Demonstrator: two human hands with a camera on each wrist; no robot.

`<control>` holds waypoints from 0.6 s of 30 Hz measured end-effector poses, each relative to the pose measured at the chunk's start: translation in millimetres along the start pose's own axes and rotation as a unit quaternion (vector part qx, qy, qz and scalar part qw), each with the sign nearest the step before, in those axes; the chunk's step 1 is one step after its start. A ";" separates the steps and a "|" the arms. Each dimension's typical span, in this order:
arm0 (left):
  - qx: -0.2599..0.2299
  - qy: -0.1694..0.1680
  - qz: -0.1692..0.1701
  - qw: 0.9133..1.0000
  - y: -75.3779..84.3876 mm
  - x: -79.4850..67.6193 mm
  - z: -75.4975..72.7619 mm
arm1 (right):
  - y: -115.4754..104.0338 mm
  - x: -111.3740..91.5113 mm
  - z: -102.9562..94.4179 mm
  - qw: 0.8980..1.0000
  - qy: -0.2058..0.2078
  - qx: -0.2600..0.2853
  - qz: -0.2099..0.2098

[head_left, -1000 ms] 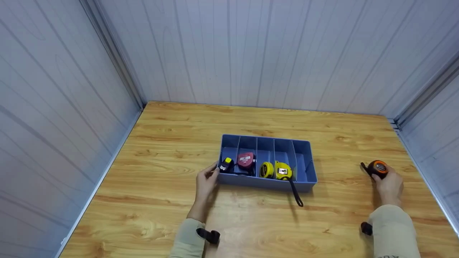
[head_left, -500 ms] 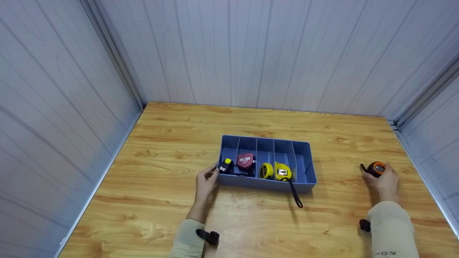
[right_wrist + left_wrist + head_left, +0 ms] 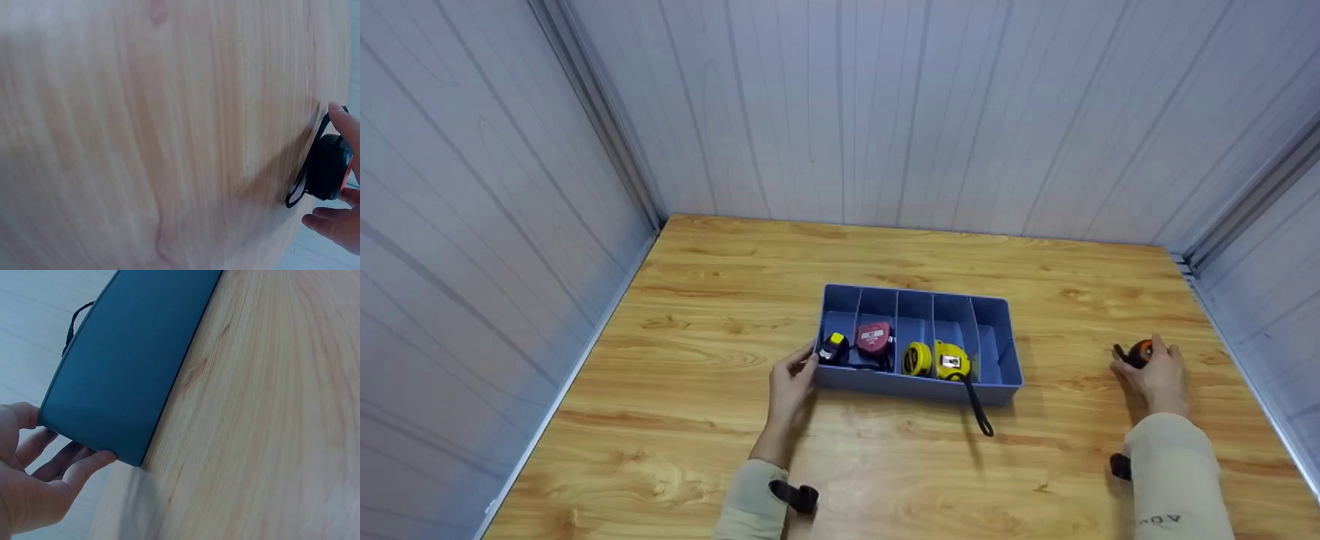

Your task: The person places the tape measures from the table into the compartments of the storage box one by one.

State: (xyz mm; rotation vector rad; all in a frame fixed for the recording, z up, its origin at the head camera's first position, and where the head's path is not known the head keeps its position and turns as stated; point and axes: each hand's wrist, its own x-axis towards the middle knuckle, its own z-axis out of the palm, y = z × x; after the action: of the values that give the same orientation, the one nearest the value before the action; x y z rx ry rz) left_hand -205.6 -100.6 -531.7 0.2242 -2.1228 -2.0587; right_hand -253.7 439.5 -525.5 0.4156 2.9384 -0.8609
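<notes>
My left hand is at the left end of the blue divided box; in the left wrist view its fingers touch the outside of the end wall, thumb at the rim corner. Far to the right, my right hand holds a black-and-orange tape measure between thumb and fingers, hiding part of it. In the right wrist view the tape measure shows its black side and wrist strap. The box holds a black-and-yellow tape measure, a red one and two yellow ones.
The rightmost compartment shows its bare floor. A black strap from one yellow tape measure hangs over the box's front wall. Pale panels enclose the wooden tabletop at the back and both sides.
My right hand has shifted slightly left around the black-and-orange tape measure, covering more of it, and the tape measure has moved slightly left. My left hand and the box have stayed in place.
</notes>
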 end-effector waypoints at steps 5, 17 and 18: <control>0.011 0.004 -0.005 1.000 0.4 -0.9 0.7 | -0.7 0.1 2.3 1.000 0.020 -0.006 -0.005; 0.001 0.016 0.009 1.000 -4.8 2.0 3.1 | -2.1 -1.0 9.9 0.998 0.066 0.001 -0.005; 0.004 0.018 0.009 1.000 -4.8 2.0 3.3 | -2.0 -1.2 10.1 0.998 0.067 0.002 -0.005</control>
State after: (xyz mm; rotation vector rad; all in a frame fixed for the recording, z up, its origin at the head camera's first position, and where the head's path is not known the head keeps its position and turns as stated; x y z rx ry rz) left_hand -208.4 -98.0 -536.5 0.2390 -2.1045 -2.0219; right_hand -253.3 432.1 -532.8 0.4785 3.0638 -0.8720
